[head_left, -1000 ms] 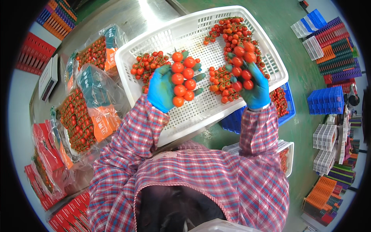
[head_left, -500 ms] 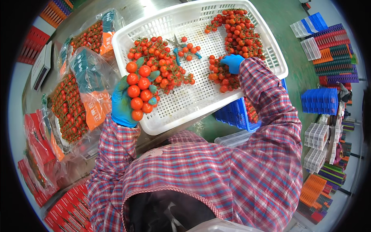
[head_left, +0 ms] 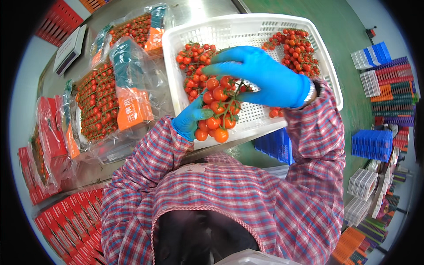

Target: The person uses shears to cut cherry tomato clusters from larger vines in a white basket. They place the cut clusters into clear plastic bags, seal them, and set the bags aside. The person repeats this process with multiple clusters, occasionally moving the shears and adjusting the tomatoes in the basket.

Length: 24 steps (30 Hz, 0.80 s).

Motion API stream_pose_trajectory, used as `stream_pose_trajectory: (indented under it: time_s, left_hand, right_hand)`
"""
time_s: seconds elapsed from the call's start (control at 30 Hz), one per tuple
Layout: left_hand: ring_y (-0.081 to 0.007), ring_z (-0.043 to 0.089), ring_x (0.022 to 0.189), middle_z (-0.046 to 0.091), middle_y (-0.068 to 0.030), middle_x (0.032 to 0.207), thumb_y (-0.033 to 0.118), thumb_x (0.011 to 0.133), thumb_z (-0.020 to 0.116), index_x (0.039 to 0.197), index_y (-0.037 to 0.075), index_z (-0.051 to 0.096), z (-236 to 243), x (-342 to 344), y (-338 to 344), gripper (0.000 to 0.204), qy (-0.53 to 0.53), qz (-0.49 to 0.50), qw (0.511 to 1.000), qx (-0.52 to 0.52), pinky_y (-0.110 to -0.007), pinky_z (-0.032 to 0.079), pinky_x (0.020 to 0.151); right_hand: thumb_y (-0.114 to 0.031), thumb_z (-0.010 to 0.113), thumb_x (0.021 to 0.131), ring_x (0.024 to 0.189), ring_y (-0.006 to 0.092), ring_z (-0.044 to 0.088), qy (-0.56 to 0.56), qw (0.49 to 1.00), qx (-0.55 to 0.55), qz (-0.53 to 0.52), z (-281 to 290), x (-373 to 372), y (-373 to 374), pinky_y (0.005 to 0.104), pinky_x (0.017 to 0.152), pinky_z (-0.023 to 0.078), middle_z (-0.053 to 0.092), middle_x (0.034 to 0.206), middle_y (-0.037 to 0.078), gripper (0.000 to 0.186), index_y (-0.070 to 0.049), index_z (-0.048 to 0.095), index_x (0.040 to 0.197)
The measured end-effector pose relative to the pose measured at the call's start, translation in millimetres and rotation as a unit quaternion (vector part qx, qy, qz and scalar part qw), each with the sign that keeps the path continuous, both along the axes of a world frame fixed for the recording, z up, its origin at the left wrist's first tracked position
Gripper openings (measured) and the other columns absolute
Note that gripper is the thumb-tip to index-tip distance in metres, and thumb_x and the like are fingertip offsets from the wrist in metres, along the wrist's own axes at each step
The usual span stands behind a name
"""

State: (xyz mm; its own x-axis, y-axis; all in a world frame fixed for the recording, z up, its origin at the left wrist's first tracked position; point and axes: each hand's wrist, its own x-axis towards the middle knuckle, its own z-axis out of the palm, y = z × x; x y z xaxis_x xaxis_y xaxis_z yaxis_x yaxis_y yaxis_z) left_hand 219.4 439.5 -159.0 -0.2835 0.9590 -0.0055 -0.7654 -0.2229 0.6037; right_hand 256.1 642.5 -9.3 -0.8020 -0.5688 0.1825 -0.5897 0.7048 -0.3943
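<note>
Tomatoes in a bunch rest in the left hand, which curls round them over the near left part of a white basket. The right hand arches above them, loosely spread; whether it pinches any I cannot tell.

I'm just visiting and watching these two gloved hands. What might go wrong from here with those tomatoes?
Tomatoes might come off the stem: the left hand holds the bunch with several hanging loosely.

The right hand is right over it; if its fingers press hard, fruit may bruise. I can't tell whether they touch it.

The bunch hangs close to the near rim of the white basket, so a dropped tomato could miss the basket.
</note>
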Motion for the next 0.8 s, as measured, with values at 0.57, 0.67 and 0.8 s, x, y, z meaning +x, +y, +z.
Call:
stream_pose_trajectory:
  time_s: [0.57, 0.67, 0.8]
  left_hand:
    - [-0.0225, 0.037, 0.126, 0.030, -0.0091, 0.141, -0.006, 0.070, 0.063, 0.144, 0.014, 0.011, 42, -6, -15, 0.093, 0.185, 0.199, 0.962, -0.032, -0.037, 0.038, 0.101]
    - [-0.0212, 0.033, 0.128, 0.025, -0.0089, 0.144, -0.009, 0.070, 0.064, 0.145, 0.017, 0.009, 47, -2, -17, 0.097, 0.227, 0.202, 0.952, -0.037, -0.035, 0.035, 0.103]
    - [-0.0214, 0.033, 0.128, 0.027, -0.0093, 0.142, -0.004, 0.070, 0.067, 0.145, 0.016, 0.009, 40, 0, -27, 0.097, 0.219, 0.213, 0.951, -0.053, -0.036, 0.036, 0.102]
  right_hand:
    - [-0.011, 0.062, 0.082, 0.127, 0.0257, 0.033, -0.124, 0.791, -0.539, -0.261, -80, 44, -90, 0.0371, 0.104, 0.032, 0.026, 0.141, 0.018, 0.086, -0.004, 0.001, 0.143]
    - [-0.011, 0.061, 0.083, 0.127, 0.0240, 0.033, -0.141, 0.712, -0.636, -0.262, -90, 34, -97, 0.0360, 0.105, 0.031, 0.027, 0.141, 0.016, 0.084, -0.004, 0.003, 0.143]
    - [-0.012, 0.057, 0.087, 0.127, 0.0227, 0.034, -0.140, 0.644, -0.707, -0.256, -96, 36, -109, 0.0342, 0.104, 0.032, 0.029, 0.141, 0.014, 0.077, -0.003, 0.005, 0.143]
